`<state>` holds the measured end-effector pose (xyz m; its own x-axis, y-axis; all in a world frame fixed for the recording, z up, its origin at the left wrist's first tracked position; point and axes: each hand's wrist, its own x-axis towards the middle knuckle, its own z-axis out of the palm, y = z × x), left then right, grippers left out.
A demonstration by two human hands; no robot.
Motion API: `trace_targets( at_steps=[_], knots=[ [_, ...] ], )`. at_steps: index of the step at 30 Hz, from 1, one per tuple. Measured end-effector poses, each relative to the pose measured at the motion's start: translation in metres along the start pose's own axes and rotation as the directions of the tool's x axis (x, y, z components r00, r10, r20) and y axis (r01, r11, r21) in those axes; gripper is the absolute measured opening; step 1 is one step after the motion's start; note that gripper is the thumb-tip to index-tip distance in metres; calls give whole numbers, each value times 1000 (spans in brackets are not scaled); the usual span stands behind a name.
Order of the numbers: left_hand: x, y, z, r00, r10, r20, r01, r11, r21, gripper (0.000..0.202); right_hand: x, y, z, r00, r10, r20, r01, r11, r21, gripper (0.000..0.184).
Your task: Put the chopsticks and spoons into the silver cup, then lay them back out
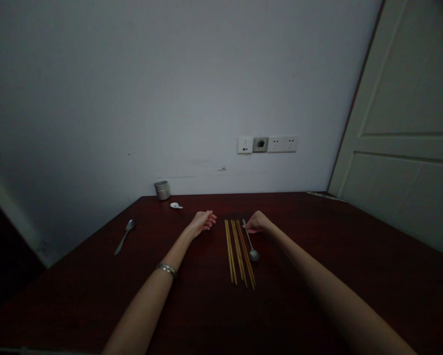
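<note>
Several wooden chopsticks [238, 251] lie side by side on the dark red table [280, 315], pointing away from me. Just right of them is a long-handled metal spoon [254, 255], its bowl toward me. The fingers of my right hand [256, 223] pinch the far end of its handle. Left of the chopsticks, apart from them, my left hand [203, 223] hovers with its fingers loosely curled and apart, holding nothing. A silver bracelet [167, 269] circles my left wrist.
Another metal spoon [125, 235] lies at the table's left side. A short white spoon [175, 205] and a metal cup [162, 190] are at the back left, near the wall. Sockets [268, 144] are set in the wall, and a pale door [399, 113] stands at right.
</note>
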<state>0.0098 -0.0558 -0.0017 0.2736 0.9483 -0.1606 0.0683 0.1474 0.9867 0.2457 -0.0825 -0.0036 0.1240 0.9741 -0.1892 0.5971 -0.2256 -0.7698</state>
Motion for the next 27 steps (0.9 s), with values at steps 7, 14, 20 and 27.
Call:
trace_targets(
  at_steps=[7,14,20,27],
  knots=[
    [1,-5,-4,999,-41,0,41,999,17,30,8,-9,-3,997,74,17,-73,994,-80,22],
    [1,-7,-4,998,-50,45,50,999,19,31,13,-10,-2,995,76,66,-68,991,-115,24],
    [-2,-7,-3,997,-56,54,53,997,49,32,11,-13,-3,992,90,94,-77,989,-127,24],
    [-2,-8,-2,997,-56,53,53,997,58,28,1,-13,-4,994,70,81,-59,990,-128,24]
  ],
)
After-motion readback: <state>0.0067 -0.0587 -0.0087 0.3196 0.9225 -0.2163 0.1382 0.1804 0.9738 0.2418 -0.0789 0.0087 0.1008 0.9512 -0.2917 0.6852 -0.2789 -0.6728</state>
